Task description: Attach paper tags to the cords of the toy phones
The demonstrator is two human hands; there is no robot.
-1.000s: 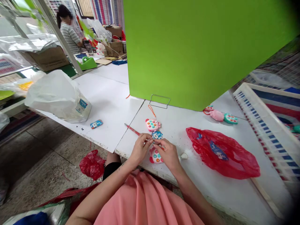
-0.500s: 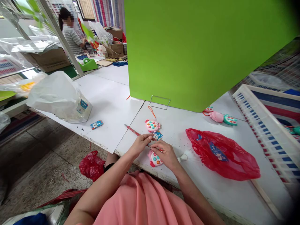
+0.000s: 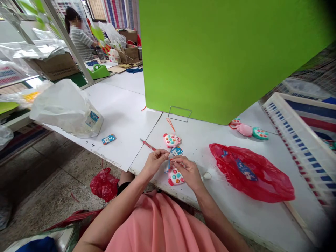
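My left hand [image 3: 154, 161] and my right hand [image 3: 187, 169] meet over the near edge of the white table [image 3: 199, 147], both pinched on a small blue and white tag [image 3: 167, 165] that hangs between them. Just under my right hand lies a pink toy phone [image 3: 175, 177] with coloured buttons. A second pink toy phone [image 3: 171, 140] with an orange cord lies just beyond, with a blue "TOYS" label [image 3: 176, 151] beside it. A red pencil-like stick [image 3: 147, 144] pokes out behind my left hand.
A tall green board [image 3: 223, 56] stands across the table. A red plastic bag [image 3: 252, 173] lies to the right, pink and teal toys [image 3: 249, 130] behind it, a white slatted crate [image 3: 301, 140] far right. A white bag [image 3: 65, 108] and blue label [image 3: 108, 139] lie left. A person [image 3: 77, 35] sits far back.
The tag has come up between my fingertips and now hangs between both hands. My hands have stayed in nearly the same place over the toy phone.
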